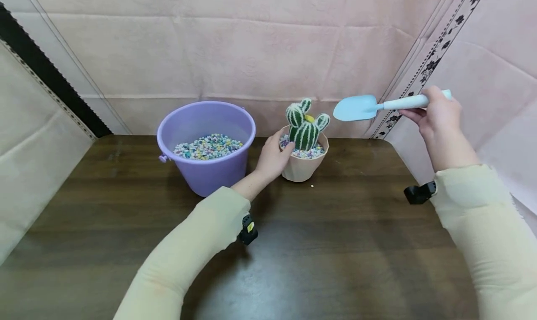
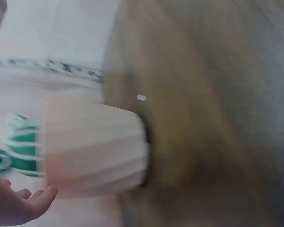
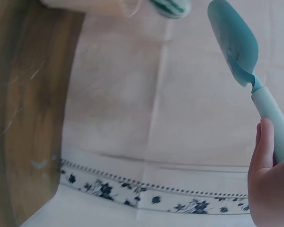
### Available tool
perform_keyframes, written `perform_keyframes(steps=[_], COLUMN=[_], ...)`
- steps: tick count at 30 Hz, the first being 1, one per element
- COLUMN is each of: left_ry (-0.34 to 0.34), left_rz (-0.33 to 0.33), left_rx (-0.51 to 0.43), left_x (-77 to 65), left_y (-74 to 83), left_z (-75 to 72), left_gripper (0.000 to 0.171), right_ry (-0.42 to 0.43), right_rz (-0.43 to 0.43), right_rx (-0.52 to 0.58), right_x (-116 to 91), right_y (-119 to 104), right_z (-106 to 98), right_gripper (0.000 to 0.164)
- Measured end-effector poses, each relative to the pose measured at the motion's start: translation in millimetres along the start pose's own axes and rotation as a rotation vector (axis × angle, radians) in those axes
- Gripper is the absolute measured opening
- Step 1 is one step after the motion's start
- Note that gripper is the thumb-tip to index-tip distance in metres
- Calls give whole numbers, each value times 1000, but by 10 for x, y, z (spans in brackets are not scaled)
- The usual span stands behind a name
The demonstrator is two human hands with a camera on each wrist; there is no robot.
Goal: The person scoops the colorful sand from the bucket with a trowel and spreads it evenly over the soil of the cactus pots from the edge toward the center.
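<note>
My right hand (image 1: 440, 117) grips the pale handle of a light blue hand trowel (image 1: 356, 108), held in the air at the right with its blade pointing left. In the right wrist view the trowel blade (image 3: 236, 45) shows nothing on it. My left hand (image 1: 272, 157) is at the left side of a cream flowerpot (image 1: 299, 170), its thumb near the rim and its fingers (image 2: 40, 203) fairly straight against or close beside the pot. A green-and-white crocheted cactus (image 1: 304, 134) with a yellow bloom stands in the pot, among small coloured pebbles (image 1: 309, 153).
A purple bucket (image 1: 205, 178) partly filled with multicoloured pebbles (image 1: 208, 146) stands left of the pot. One tiny pale pebble (image 1: 312, 186) lies on the dark wooden table (image 1: 319, 264). Cloth-covered walls (image 1: 251, 54) close off the back and sides.
</note>
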State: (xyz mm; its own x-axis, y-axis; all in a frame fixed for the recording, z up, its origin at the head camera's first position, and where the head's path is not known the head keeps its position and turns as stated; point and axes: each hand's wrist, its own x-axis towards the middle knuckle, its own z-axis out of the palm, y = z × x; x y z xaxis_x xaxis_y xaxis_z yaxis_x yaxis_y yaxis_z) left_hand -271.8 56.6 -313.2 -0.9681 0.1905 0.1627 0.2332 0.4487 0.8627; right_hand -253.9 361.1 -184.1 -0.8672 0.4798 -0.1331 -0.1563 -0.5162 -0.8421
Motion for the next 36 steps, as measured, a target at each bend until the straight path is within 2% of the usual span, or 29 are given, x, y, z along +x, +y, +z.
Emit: perform_keyframes(steps=[4, 8, 11, 15, 20, 26, 31, 36], left_ry=[-12, 12, 45, 80, 100, 128, 111, 69], left_rz=[117, 166, 171, 143, 99, 12, -73, -130], left_rx=[36, 53, 73, 98, 175, 257, 274, 220], left_x=[-111, -145, -140, -133, -126, -172, -224, -295], left_y=[264, 404, 425, 383, 211, -144, -487, -772], left_z=[-297, -658, -956, -1354, -1746, -2070, -2216, -2212], left_gripper=[56, 58, 59, 61, 64, 67, 71, 68], right_ry=[-2, -16, -40, -82, -126, -169, -225, -281], right_rz=[50, 83, 75, 48, 28, -30, -110, -211], right_rx=[101, 123, 93, 51, -23, -163, -292, -549], right_x=[-3, -9, -31, -97, -210, -379, -500, -581], right_y=[-48, -27, 29, 127, 304, 668, 1040, 1422], right_z=[139, 358, 564, 845, 1131, 1437, 1643, 1758], right_gripper=[15, 17, 15, 15, 13, 14, 14, 19])
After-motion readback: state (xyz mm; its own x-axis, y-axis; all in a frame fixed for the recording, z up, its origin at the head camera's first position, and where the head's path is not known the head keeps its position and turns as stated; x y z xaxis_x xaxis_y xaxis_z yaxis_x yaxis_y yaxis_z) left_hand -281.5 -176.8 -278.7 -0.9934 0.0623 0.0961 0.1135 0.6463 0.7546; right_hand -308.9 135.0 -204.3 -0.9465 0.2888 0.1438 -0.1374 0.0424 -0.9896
